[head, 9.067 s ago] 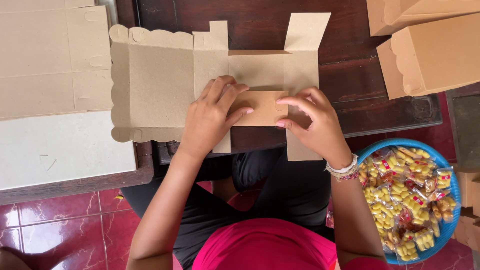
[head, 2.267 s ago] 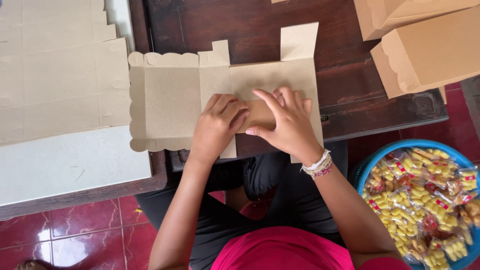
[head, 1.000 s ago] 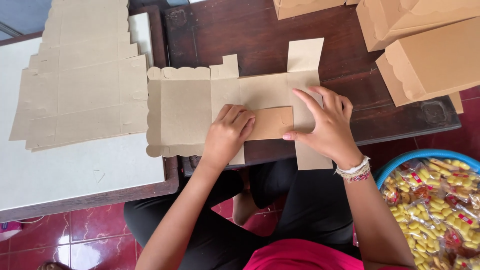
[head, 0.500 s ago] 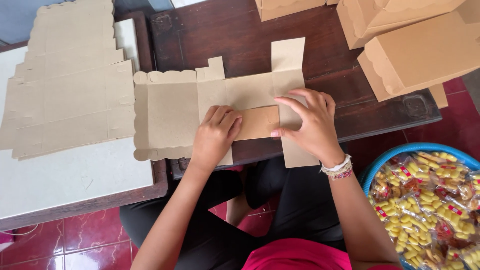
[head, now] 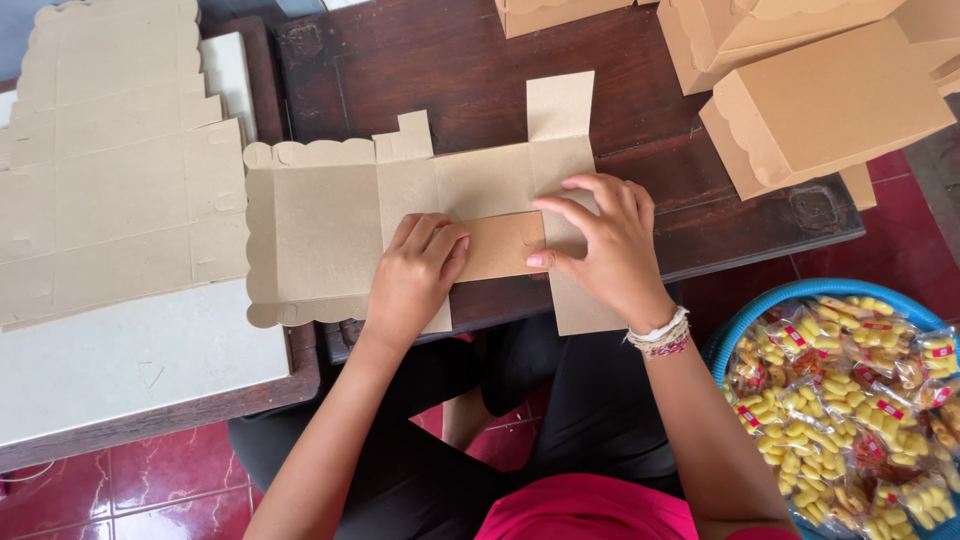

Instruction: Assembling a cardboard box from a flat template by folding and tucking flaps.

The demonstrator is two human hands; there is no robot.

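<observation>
Lying flat across the near edge of the dark wooden table [head: 480, 60], the unfolded kraft cardboard box blank [head: 330, 235] has a scalloped left border, narrow tabs along its top, and one flap folded inward over its middle. The left hand [head: 415, 275] presses palm-down on that folded flap [head: 505, 245], fingers together and flat, gripping nothing. The right hand [head: 605, 250] rests just beside it with fingers spread, thumb tip at the flap's right edge and fingertips on the panel above; it pins the card rather than clasping it. Thin, matte and light, the card looks stiff across its panels yet ready to bend along scored creases, so it is best held near a fold line, not at the delicate scalloped rim. A stack of flat blanks [head: 110, 170] sits to the left, assembled boxes [head: 830, 100] at upper right, and a blue basin [head: 745, 315] of wrapped yellow snacks [head: 850, 400] lower right.
</observation>
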